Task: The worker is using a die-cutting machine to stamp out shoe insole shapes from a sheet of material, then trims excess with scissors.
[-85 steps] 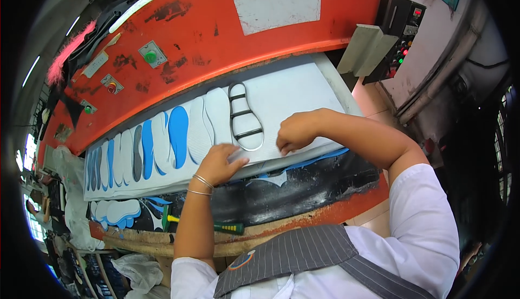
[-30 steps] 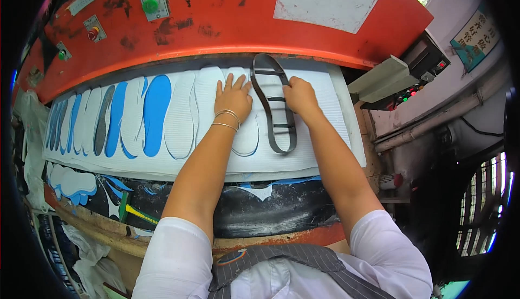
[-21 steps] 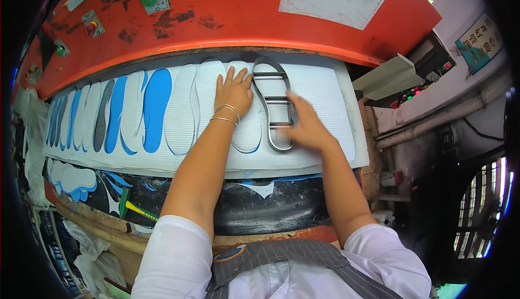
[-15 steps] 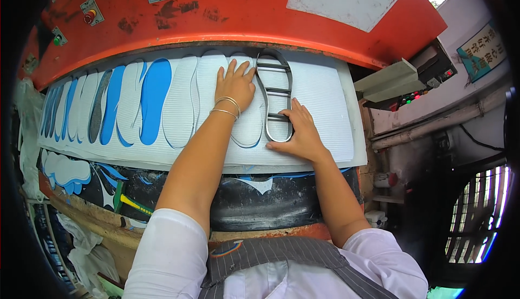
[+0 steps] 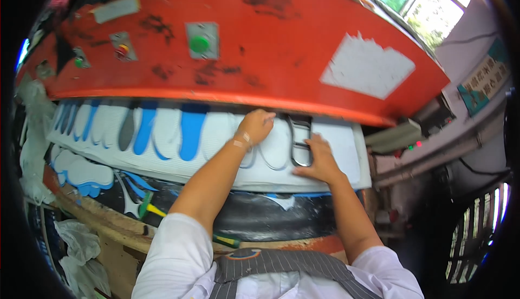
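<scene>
The dark metal die (image 5: 300,145) lies on the white sheet (image 5: 344,146), far end by the red beam (image 5: 271,74), the right hand (image 5: 323,162) with fingers spread round its near end — seemingly steadying it — while the left hand (image 5: 254,127) blurs, finger pose untellable.

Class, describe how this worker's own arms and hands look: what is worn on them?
The left hand and right hand are ungloved. Two thin, pale bangles, blurred here, encircle the left wrist; none shows on the right. White short sleeves leave both forearms uncovered.
</scene>
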`<control>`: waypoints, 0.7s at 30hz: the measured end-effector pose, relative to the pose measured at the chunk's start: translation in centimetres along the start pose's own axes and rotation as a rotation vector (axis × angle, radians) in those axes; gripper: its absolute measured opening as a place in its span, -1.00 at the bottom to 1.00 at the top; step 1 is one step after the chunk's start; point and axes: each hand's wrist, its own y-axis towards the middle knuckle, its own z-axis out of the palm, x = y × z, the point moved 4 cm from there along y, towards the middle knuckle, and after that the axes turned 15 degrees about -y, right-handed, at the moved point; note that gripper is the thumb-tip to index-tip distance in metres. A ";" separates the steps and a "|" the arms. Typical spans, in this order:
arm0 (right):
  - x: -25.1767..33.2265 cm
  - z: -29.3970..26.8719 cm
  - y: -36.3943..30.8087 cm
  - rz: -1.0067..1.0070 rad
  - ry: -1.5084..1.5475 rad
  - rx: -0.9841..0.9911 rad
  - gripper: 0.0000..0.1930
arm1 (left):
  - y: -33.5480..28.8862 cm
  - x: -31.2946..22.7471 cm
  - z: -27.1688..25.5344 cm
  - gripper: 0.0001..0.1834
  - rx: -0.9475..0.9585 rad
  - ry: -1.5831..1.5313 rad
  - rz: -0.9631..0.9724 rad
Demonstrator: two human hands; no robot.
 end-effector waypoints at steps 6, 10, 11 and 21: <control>9.2 -7.9 6.6 -0.165 0.105 -0.530 -0.18 | -7.2 5.9 -28.8 -0.79 -0.941 -0.138 0.122; 17.5 -14.3 12.7 -0.334 0.264 -0.696 -0.44 | -5.8 4.9 -41.9 -0.43 -1.235 0.241 0.117; 19.6 -15.4 14.6 -0.323 0.321 -0.697 -0.49 | -6.3 5.6 -45.4 -0.33 -1.312 0.419 0.172; 19.2 -13.5 15.3 -0.298 0.371 -0.376 -0.68 | -9.7 4.0 -44.4 -0.59 -0.676 0.268 -0.022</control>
